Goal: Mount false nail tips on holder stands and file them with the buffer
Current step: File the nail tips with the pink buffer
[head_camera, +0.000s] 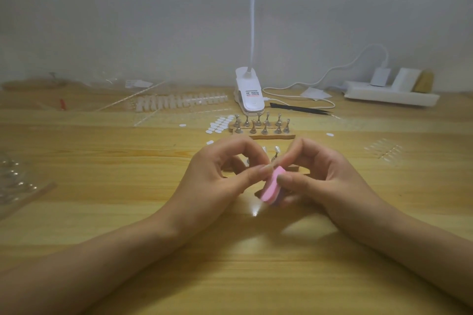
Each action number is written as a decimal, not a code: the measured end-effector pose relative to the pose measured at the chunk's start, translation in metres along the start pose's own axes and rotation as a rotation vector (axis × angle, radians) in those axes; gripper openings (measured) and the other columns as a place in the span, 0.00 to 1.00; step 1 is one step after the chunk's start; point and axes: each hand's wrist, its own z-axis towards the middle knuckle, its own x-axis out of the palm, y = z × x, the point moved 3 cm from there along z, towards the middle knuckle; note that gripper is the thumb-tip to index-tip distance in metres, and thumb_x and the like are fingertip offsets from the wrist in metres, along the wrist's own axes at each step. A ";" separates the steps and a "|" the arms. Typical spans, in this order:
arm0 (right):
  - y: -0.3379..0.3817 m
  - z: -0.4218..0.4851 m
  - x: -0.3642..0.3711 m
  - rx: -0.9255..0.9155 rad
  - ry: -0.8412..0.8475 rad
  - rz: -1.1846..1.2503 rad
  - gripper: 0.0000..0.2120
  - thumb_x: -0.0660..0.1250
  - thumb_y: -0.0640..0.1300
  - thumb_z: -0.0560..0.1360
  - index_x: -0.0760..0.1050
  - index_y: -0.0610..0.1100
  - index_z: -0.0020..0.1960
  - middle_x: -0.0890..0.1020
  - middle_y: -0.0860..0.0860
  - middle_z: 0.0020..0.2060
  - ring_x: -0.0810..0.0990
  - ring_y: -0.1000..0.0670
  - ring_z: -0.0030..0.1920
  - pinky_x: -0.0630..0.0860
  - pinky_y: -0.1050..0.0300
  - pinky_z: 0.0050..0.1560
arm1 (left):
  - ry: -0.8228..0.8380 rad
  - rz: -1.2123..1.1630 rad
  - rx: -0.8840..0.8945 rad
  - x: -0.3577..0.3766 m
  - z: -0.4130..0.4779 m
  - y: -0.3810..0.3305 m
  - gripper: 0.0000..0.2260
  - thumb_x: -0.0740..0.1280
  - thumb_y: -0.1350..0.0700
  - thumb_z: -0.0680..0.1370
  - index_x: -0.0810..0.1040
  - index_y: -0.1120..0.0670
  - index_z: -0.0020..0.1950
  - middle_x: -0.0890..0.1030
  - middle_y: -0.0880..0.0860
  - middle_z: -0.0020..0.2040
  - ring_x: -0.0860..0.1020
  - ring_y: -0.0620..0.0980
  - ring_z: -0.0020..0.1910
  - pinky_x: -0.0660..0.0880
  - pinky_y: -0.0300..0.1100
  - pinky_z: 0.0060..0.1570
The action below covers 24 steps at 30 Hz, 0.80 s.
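My right hand (314, 174) grips a pink buffer block (272, 186) between thumb and fingers, just above the table. My left hand (222, 174) pinches a small nail tip (267, 167) on its holder stand, pressed against the buffer's upper end. Behind my fingers, two more stands with clear tips (277, 151) rise from a wooden base, mostly hidden by my hands. Farther back, a second wooden base (263, 126) carries several bare metal holder stands.
A white clip lamp (249, 92) with its cable stands at the back centre, a white power strip (391, 96) at back right. Strips of false nail tips (179, 102) and white adhesive tabs (220, 124) lie back left. A plastic packet (15, 181) sits at the left edge.
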 end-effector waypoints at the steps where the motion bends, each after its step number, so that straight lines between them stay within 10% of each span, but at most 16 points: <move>1: 0.000 0.000 -0.002 0.001 -0.050 0.016 0.12 0.79 0.45 0.70 0.76 0.44 0.45 0.85 0.46 0.45 0.87 0.45 0.42 0.83 0.57 0.37 | 0.001 -0.001 0.000 0.000 0.000 0.000 0.04 0.72 0.58 0.74 0.80 0.55 0.40 0.80 0.45 0.39 0.76 0.40 0.36 0.69 0.29 0.37; 24: 0.000 0.001 -0.004 0.000 -0.092 0.074 0.13 0.76 0.43 0.69 0.74 0.41 0.46 0.84 0.45 0.43 0.87 0.45 0.42 0.82 0.58 0.38 | -0.001 0.010 0.006 0.001 0.000 0.002 0.05 0.73 0.55 0.73 0.79 0.54 0.40 0.79 0.45 0.40 0.75 0.40 0.37 0.70 0.31 0.39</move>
